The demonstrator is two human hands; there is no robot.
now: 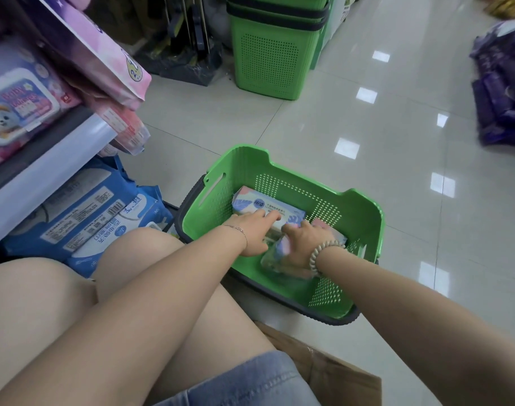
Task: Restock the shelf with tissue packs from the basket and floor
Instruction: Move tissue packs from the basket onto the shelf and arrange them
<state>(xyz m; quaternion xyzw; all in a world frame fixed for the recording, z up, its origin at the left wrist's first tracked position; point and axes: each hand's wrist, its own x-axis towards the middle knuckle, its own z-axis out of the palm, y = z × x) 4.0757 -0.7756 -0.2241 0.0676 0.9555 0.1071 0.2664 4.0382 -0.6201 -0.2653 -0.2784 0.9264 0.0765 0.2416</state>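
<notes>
A green basket (244,165) sits on the tiled floor in front of my knees. Inside lie a few tissue packs: a pale blue one with a leaf print (268,205) at the back, and another in clear wrap (275,260) nearer me. My left hand (254,230) reaches into the basket, its fingers resting on the blue pack. My right hand (306,244), with a bead bracelet on the wrist, grips the top of the nearer pack. The shelf (54,162) stands at my left, with pink packs on it and blue packs (89,218) beneath.
A stack of green baskets (270,54) stands at the back. Purple packs (502,92) are piled on the floor at the right. A brown cardboard box (332,373) lies behind the basket, by my thigh. Pink packs (103,57) overhang the shelf edge above.
</notes>
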